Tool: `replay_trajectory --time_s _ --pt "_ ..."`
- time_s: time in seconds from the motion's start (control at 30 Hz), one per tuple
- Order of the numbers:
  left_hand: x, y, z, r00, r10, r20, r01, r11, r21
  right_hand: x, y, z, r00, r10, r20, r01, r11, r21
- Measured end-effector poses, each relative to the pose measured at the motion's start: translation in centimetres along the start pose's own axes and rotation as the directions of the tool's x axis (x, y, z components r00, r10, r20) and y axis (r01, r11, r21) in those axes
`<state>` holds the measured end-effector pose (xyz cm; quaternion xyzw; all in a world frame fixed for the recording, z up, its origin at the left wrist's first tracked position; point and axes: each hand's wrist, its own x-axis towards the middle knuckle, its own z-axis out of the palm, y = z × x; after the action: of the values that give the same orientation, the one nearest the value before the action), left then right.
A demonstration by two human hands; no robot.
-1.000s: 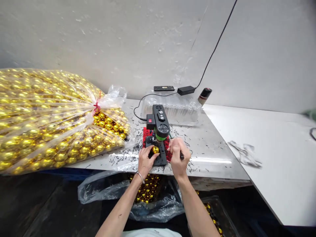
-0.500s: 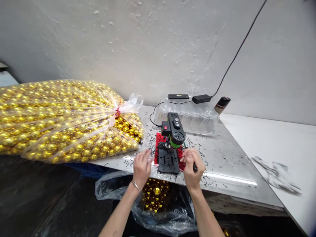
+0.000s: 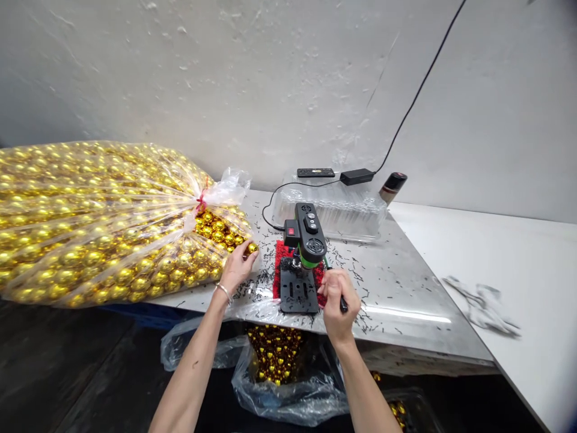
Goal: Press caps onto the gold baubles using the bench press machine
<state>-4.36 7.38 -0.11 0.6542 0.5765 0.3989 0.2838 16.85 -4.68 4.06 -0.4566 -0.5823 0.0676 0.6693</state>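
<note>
- The left hand point(image 3: 237, 267) reaches to the near right edge of a big clear bag point(image 3: 90, 222), its thumb and index finger slightly parted at a gold ball point(image 3: 253, 247); whether they already pinch it, I cannot tell.
- A silver-coloured bracelet point(image 3: 224, 293) circles the left wrist.
- The right hand point(image 3: 340, 300) is closed in a fist around a black handle point(image 3: 344, 305), just right of a black machine point(image 3: 311, 234) with a green band.
- The machine's slotted base plate point(image 3: 299, 294) bears no ball; a red mat point(image 3: 282, 250) shows on both sides of it.
- Small dark slivers point(image 3: 356, 278) lie scattered over the metal desk point(image 3: 406, 288).
- The big bag is packed with more gold balls and gathered by a red tie point(image 3: 201, 202); some balls show uncovered at a gap beside the tie.
- Below the desk's front edge, an open plastic bag point(image 3: 288, 403) holds further gold balls.
- Behind the machine stands a clear plastic tray point(image 3: 333, 231), with a black adapter point(image 3: 356, 176) and a flat black device point(image 3: 316, 172) at its back.
- A black-capped container point(image 3: 393, 187) leans near the tray's right end.
- Farther right, a crumpled whitish cloth point(image 3: 489, 307) lies on a white surface point(image 3: 518, 258).
</note>
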Motion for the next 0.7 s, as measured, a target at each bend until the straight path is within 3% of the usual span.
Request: replay_trajectory --time_s 0.03,0.07,0.13,0.2,0.3,0.4,0.57,0.7 --pt "-0.7 0.4 0.1 0.998 -0.064 0.028 0.069 0.97 -0.235 0.0 0.0 0.0 1.0 0.0 -0.005 0.0 1.0 0.001" --pt "-1.5 0.9 0.3 0.989 -0.131 0.075 0.151 0.87 -0.469 0.0 0.1 0.1 1.0 -0.002 -0.011 0.002 1.0 0.003" --pt "-3.1 1.6 1.2 0.953 -0.227 0.2 0.297 0.578 -0.76 0.0 0.1 0.1 1.0 -0.012 -0.017 0.012 1.0 0.001" --pt "-4.6 2.1 2.5 0.905 -0.279 0.322 0.411 0.376 -0.831 0.0 0.0 0.1 1.0 -0.026 -0.017 0.026 1.0 -0.01" --pt "-6.1 2.5 4.5 0.823 -0.338 0.456 0.553 0.295 -0.779 0.1 0.0 -0.1 0.999 -0.051 0.001 0.051 0.998 -0.04" --pt "-6.8 2.5 6.1 0.807 -0.372 0.46 0.582 0.364 -0.727 0.1 -0.1 -0.3 0.998 -0.063 0.026 0.064 0.996 -0.063" --pt "-6.8 1.8 7.6 0.894 -0.255 0.368 0.442 0.639 -0.63 0.1 -0.1 -0.3 0.998 -0.056 0.034 0.058 0.996 -0.068" --pt "-6.7 1.4 8.4 0.955 -0.113 0.275 0.217 0.897 -0.385 0.1 -0.1 -0.4 0.997 -0.062 0.043 0.065 0.995 -0.082"
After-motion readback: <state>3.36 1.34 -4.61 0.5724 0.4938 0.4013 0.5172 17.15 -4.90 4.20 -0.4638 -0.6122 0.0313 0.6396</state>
